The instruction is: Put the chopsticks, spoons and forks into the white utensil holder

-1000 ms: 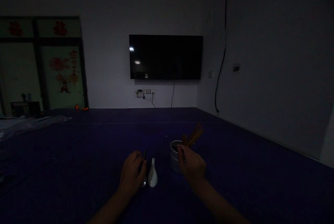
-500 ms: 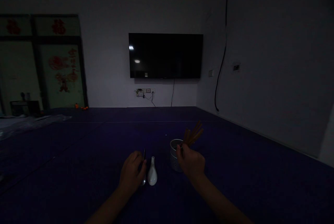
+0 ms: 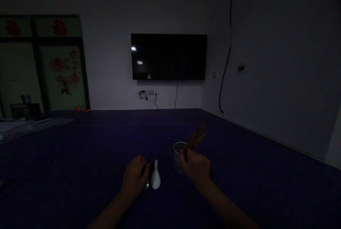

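Observation:
The room is dim. My left hand (image 3: 134, 179) lies curled on a dark purple surface (image 3: 80, 158), its fingers closed over a thin metal spoon (image 3: 147, 172) whose handle pokes out past my knuckles. A white ceramic spoon (image 3: 156, 178) lies right beside it. My right hand (image 3: 195, 166) is closed by the rim of a small white cup (image 3: 178, 152), pinching the lower ends of several wooden chopsticks (image 3: 197, 136) that fan up to the right out of the cup.
A dark wall-mounted TV (image 3: 168, 57) hangs straight ahead with sockets and cables below it. A door with red paper decorations (image 3: 62, 74) stands at the left. Crumpled clear plastic (image 3: 23, 126) lies at the far left of the surface.
My right hand has shifted slightly and now grips the chopsticks lower, at the cup's rim. My left hand has stayed where it was.

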Available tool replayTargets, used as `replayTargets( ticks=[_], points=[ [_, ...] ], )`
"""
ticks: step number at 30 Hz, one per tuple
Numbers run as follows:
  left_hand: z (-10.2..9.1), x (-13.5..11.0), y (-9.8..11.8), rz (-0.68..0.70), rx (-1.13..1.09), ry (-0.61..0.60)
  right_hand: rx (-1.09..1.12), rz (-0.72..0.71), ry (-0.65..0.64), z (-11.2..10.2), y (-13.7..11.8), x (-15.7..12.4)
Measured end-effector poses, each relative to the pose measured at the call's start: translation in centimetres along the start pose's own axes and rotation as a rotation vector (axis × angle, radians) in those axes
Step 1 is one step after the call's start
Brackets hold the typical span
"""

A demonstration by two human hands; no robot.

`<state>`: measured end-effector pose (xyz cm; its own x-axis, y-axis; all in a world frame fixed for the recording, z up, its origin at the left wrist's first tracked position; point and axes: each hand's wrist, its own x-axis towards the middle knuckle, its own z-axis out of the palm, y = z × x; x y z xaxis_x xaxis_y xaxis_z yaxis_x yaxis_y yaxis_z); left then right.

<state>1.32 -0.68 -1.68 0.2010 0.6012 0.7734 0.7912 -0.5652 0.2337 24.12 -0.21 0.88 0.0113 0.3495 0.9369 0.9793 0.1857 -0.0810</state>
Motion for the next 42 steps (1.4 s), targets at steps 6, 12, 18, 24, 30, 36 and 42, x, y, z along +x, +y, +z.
replayTargets(
  ticks=[6,12,18,24,30,36,42],
  points=[
    [0.1,0.0,-0.1,-0.002,0.024,-0.022,0.094,-0.04,0.192,-0.3,0.2,0.0],
    [0.2,-0.1,-0.2,-0.09,0.05,-0.101,0.283,-0.185,0.36,-1.9,-0.4,0.5],
    [0.4,-0.2,-0.3,-0.231,0.096,-0.205,0.392,-0.676,0.117,-2.7,-3.6,-1.9],
    [0.7,-0.3,-0.4,-0.301,0.184,-0.296,0.327,-0.642,-0.503,-1.1,-5.9,-4.3],
    [0.7,-0.4,-0.2,-0.332,0.247,-0.368,0.284,-0.462,-0.82,-1.1,-5.9,-3.7],
    [0.6,-0.4,0.0,-0.331,0.261,-0.408,0.257,-0.373,-0.902,-1.0,-5.8,-3.7],
    [0.5,-0.4,0.1,-0.32,0.289,-0.447,0.305,-0.32,-0.903,-0.6,-5.5,-3.9]
  ],
)
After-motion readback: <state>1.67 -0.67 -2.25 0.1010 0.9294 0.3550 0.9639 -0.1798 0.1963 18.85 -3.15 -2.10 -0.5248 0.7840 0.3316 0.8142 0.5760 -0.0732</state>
